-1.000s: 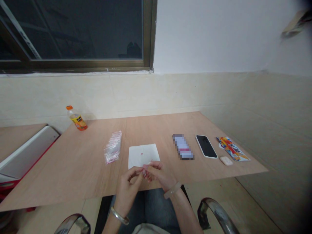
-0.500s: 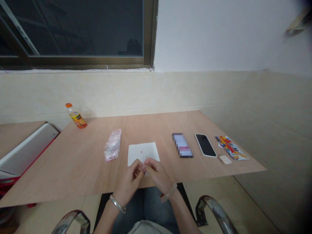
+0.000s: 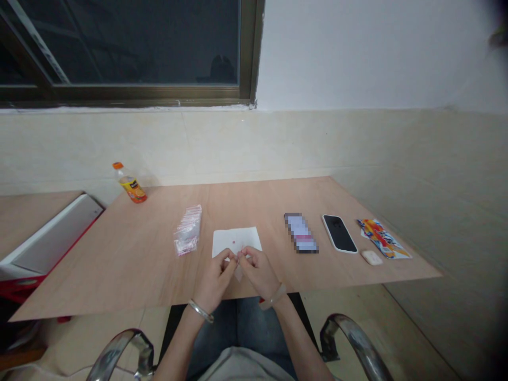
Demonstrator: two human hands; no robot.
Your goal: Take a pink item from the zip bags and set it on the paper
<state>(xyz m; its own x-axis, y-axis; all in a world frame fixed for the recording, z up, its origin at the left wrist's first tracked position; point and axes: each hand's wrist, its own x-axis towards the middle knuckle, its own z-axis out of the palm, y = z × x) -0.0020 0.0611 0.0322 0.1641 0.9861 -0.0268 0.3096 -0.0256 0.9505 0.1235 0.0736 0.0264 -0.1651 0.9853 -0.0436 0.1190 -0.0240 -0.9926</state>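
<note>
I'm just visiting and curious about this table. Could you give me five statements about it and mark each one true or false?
1. The left hand and right hand pinch a small pale thing between them. True.
2. The white paper lies left of the clear bags. False: it lies to their right.
3. The bottle has an orange cap. True.
4. The white-rimmed phone rests on the white paper. False: it lies on the table, right of the paper.
5. A small reddish spot shows on the white paper. True.

Silver bangle [image 3: 201, 311], pale bracelet [image 3: 273, 298], blue jeans [image 3: 254, 324].
</note>
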